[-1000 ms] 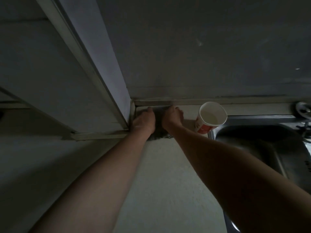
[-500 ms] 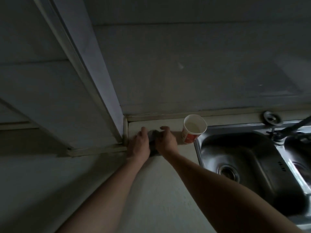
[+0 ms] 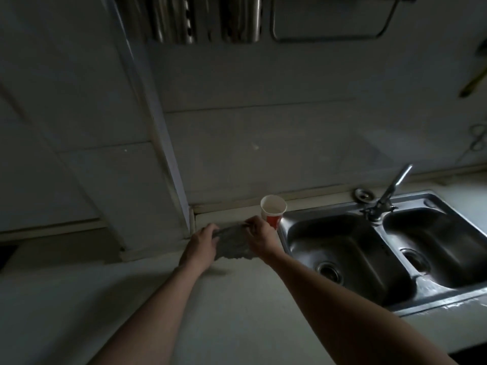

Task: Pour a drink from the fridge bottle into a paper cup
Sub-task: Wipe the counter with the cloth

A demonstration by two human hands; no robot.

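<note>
A red and white paper cup [image 3: 273, 212] stands upright on the pale counter [image 3: 237, 299], at the back beside the sink. Just left of it, both my hands hold a grey cloth [image 3: 233, 245] stretched between them above the counter. My left hand [image 3: 201, 247] grips the cloth's left edge. My right hand [image 3: 259, 239] pinches its right edge, close to the cup's base. No bottle is in view.
A steel double sink [image 3: 382, 248] with a tap [image 3: 390, 193] fills the right side. A sink plug [image 3: 363, 194] lies behind it. A vertical white frame post [image 3: 168, 159] meets the counter left of my hands. Metal utensils [image 3: 200, 19] and a wire rack [image 3: 329, 22] hang on the wall above.
The camera has tilted up and back, showing more wall and the whole sink. My hands have lifted the cloth off the counter corner and spread it wider.
</note>
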